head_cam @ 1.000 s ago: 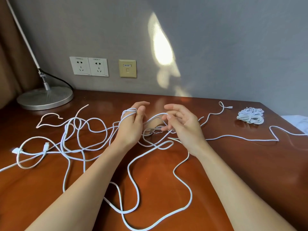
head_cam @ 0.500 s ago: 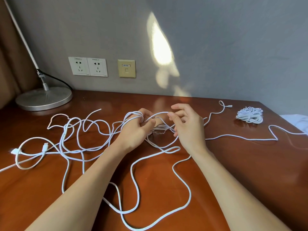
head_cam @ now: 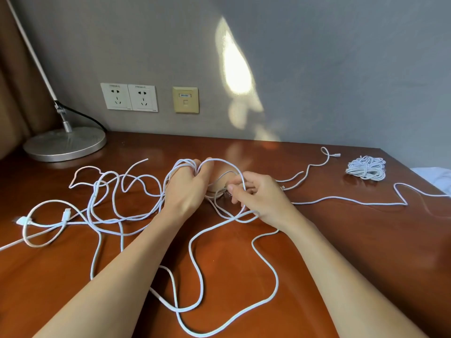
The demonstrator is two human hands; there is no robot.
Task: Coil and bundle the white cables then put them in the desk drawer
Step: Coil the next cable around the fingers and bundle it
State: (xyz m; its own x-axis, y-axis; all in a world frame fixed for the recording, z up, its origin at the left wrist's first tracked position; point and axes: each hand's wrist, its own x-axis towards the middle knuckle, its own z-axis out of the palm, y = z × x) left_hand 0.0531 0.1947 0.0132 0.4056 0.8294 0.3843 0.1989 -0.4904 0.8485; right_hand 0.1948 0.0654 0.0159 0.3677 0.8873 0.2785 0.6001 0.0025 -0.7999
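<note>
step: coiling white cable point(head_cam: 183, 163) | my left hand point(head_cam: 185, 191) curled through its loops | my right hand point(head_cam: 264, 200), beside it, pinches a strand | next: wrap another turn

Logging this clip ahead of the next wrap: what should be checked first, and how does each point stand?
1. Loops seated round the left hand fingers: ok.
2. Right hand pinches the cable beside the loops: ok.
3. Slack free to feed: not ok, strands cross each other on the desk.
4. Bundle lies apart from the hands: ok.
5. Drawer open: cannot tell, it is out of view.
</note>
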